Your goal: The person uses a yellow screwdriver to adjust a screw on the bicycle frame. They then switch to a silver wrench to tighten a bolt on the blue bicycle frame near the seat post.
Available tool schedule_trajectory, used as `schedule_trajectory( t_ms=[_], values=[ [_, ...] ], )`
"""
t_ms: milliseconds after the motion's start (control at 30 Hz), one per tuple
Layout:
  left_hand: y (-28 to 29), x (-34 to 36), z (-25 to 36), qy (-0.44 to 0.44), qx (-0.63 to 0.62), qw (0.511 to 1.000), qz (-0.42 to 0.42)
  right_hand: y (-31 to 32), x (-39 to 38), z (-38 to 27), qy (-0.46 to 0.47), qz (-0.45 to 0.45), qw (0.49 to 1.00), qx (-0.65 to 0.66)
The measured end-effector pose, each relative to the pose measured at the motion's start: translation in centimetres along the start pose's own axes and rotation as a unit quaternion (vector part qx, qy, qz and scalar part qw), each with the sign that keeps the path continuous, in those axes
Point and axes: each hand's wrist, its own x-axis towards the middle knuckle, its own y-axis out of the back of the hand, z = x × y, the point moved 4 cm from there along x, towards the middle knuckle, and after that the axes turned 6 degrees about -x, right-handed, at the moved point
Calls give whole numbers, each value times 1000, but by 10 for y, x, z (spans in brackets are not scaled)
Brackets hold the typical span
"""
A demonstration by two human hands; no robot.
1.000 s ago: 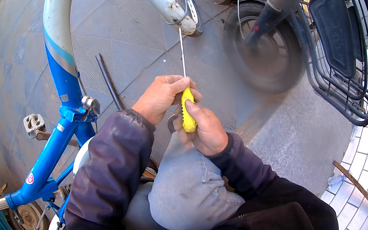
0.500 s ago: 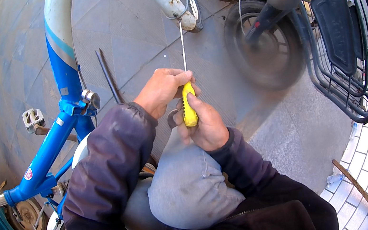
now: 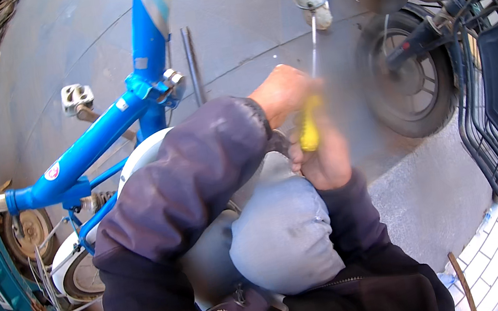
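Right of centre, the right hand [image 3: 331, 158] clamps a yellow-handled tool [image 3: 308, 128]; blur hides the left hand's [image 3: 283, 93] grip.

The floor [image 3: 75, 46] is grey paving, crossed by thin dark seams, with a paler, speckled slab [image 3: 424, 193] at the right. A dark bar [image 3: 192, 67] lies on the paving behind the blue bike frame [image 3: 90, 141], running lengthwise away from the wearer. A small pale speck [image 3: 275, 56] lies to the bar's right. Farther right, the scooter's front wheel [image 3: 374, 80] stands on the floor, its spokes partly blurred.
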Motion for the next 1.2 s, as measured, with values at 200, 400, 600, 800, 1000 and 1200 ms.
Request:
schedule_trajectory(
  t_ms=[200,400,600,800,1000,1200],
  values=[
    [2,13,-8,-123,82,988,-53,-1,1,1,6,2,1000,-5],
    [6,21,-20,-140,100,984,-46,0,6,5,-17,21,1000,-14],
    [8,13,-12,-110,109,987,-39,1,9,10,14,-9,1000,12],
    [7,-3,-4,-23,33,998,-52,1,7,5,16,-27,999,-25],
    [5,-3,0,-20,30,999,-35,-1,8,4,2,-22,999,-25],
    [5,9,-10,-38,55,998,-12,4,13,13,20,-45,998,27]
  ],
)
